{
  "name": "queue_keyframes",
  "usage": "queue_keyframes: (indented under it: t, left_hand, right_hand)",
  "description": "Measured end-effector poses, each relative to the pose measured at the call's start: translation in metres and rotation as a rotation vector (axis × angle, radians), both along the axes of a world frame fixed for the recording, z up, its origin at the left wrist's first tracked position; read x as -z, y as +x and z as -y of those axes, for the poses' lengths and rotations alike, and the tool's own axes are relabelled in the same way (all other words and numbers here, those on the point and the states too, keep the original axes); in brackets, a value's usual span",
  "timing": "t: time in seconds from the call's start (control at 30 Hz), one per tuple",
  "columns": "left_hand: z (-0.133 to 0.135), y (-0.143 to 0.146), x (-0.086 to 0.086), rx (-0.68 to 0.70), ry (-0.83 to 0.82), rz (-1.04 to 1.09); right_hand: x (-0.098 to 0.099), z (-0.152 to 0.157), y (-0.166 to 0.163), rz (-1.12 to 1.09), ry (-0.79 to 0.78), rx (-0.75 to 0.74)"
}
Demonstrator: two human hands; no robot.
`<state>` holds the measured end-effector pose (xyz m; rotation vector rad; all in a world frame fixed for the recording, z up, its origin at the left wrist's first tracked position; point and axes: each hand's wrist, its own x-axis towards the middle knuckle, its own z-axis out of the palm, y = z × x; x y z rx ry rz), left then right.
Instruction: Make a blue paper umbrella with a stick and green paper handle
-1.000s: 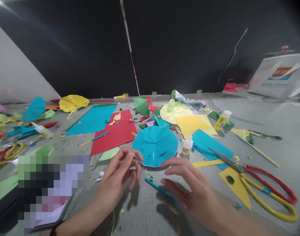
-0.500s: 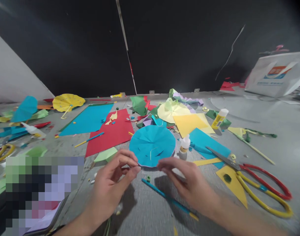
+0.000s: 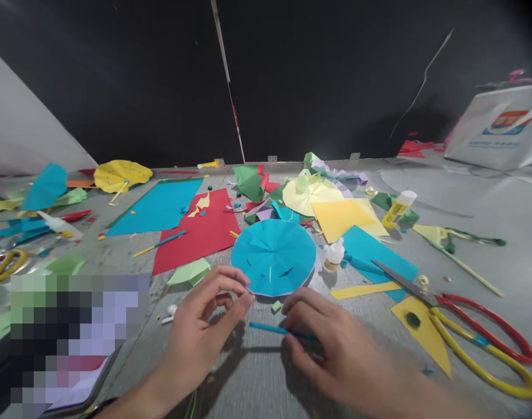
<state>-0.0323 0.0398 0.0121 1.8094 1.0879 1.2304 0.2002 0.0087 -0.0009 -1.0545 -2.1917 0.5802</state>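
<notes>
Two hands in play, and here's the change: the right hand [image 3: 331,343] has curled its fingers closed around the blue stick [image 3: 278,330], which lay loose a moment ago. The left hand [image 3: 204,317] pinches thumb and fingertips together just by the rim of the slit blue paper disc [image 3: 273,256], any hold too fine to tell. The disc sits flat on the grey worktop [image 3: 248,378], with a small green piece [image 3: 277,306] just below, a white glue bottle [image 3: 334,255] beside it, and red-and-yellow scissors [image 3: 479,343] further right.
</notes>
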Motion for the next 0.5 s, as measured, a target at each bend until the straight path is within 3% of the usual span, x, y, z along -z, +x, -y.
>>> queue_keyframes:
  t: [0.13, 0.3, 0.5]
  left_hand:
    - [-0.004, 0.000, 0.000, -0.047, 0.044, 0.055]
    - [-0.001, 0.003, 0.005, 0.118, 0.007, -0.307]
    - [0.001, 0.019, 0.025, 0.219, 0.205, -0.550]
  right_hand:
    - [-0.014, -0.004, 0.004, -0.264, -0.002, 0.156]
    - [-0.020, -0.010, 0.007, -0.368, 0.059, 0.288]
    - [-0.013, -0.005, 0.002, -0.329, 0.123, 0.275]
